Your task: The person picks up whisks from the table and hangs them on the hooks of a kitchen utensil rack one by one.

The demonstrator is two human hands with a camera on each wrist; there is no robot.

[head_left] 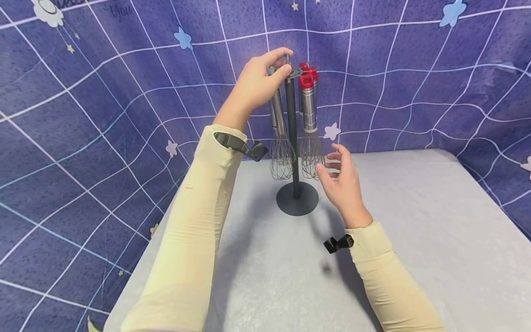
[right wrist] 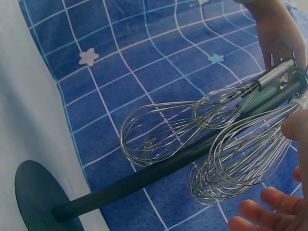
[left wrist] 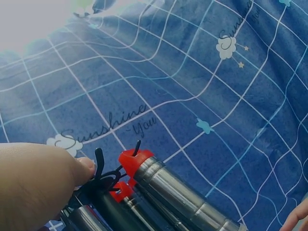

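Observation:
A dark whisk stand (head_left: 292, 138) stands upright on its round base, with several wire whisks hanging around its top. My left hand (head_left: 261, 78) is at the top, thumb and index finger pinching around the stand's tip; its other fingers are hidden. Below that hand hangs a metal-handled whisk (head_left: 280, 133). On the right side hang whisks with red handle ends (head_left: 307, 82); one of them, a steel-handled whisk (head_left: 309, 124), is in front. My right hand (head_left: 341, 182) is beside its wire loops, fingers loosely curved and apart, thumb tip right at the wires.
The stand's round base (head_left: 297, 203) rests on a table with a pale grey cover (head_left: 274, 267). A blue gridded curtain (head_left: 398, 92) with stars hangs close behind and along the left side. Each sleeve carries a black wrist mount (head_left: 240, 145).

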